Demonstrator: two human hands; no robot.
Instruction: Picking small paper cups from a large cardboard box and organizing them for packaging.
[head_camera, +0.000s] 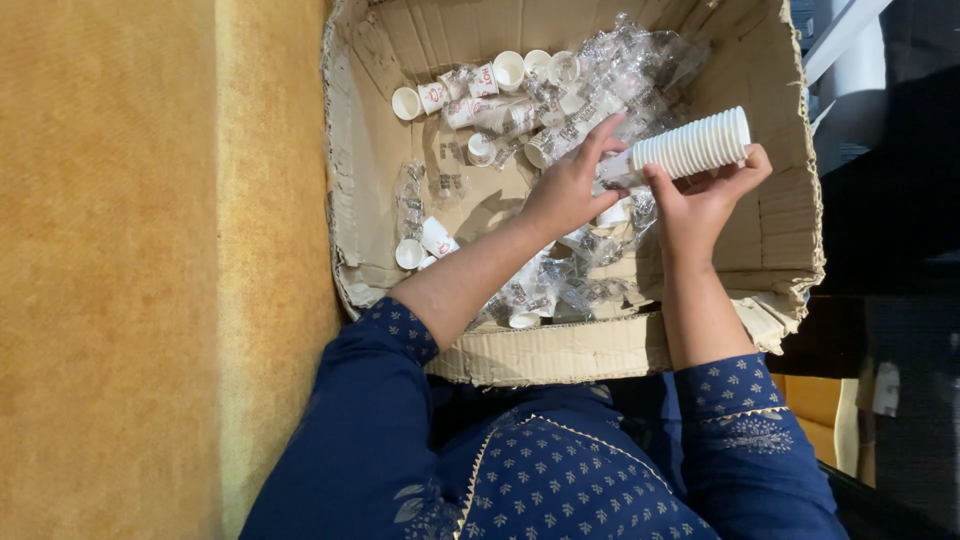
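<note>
Both hands hold a cup stack over an open box.

The right hand (705, 200) closes around the white cup stack (690, 147), which lies on its side above the cardboard box (380, 190), rims toward the box's right wall. The left hand (570, 185) pinches the stack's narrow end, where clear wrap (640, 60) seems to cling, though glare blurs it. Loose cups (470, 85) and more wrap litter the box floor. The box stands on yellow carpet (150, 270).

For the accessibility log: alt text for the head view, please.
Both hands, left hand and right hand, hold a stack of white paper cups over a worn cardboard box. Loose cups and clear wrappers lie inside.
</note>
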